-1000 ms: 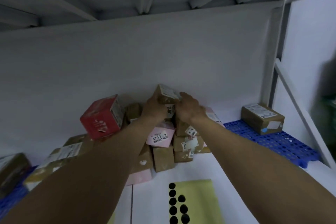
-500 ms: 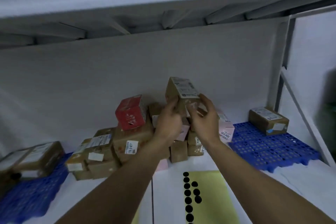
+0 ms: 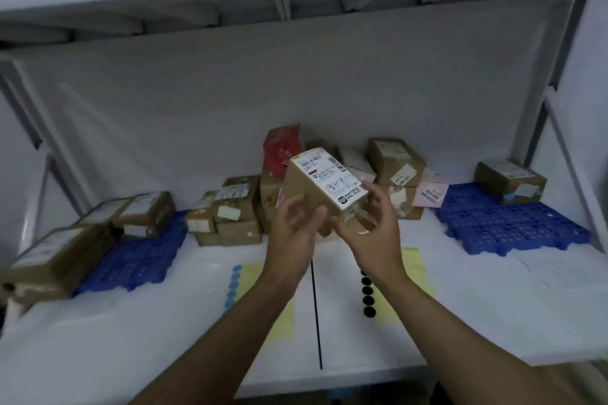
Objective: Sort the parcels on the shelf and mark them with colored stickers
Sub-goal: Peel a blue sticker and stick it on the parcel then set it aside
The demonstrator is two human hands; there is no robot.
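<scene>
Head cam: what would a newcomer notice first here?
A brown parcel with a white label, held up mid-frame by the left hand and right hand. Behind it sits a jumbled parcel pile at the back of the shelf, with a red box sticking up. The left blue pallet and right blue pallet flank it; blue dot stickers and black dot stickers lie by the wrists.

White shelf (image 3: pixel 493 306) with a dark seam (image 3: pixel 316 312) down the middle. 2 blue plastic pallets sit on it, 1 at 9 o'clock (image 3: pixel 138 256) and 1 at 3 o'clock (image 3: pixel 503 227). There's a messy pile of parcels (image 3: pixel 237 217) at 12 o'clock. Closer in are 2 yellow sticker sheets, the blue-dot sheet (image 3: pixel 251 273) at 7 o'clock and the black-dot sheet (image 3: pixel 418 266) at 5 o'clock.
</scene>
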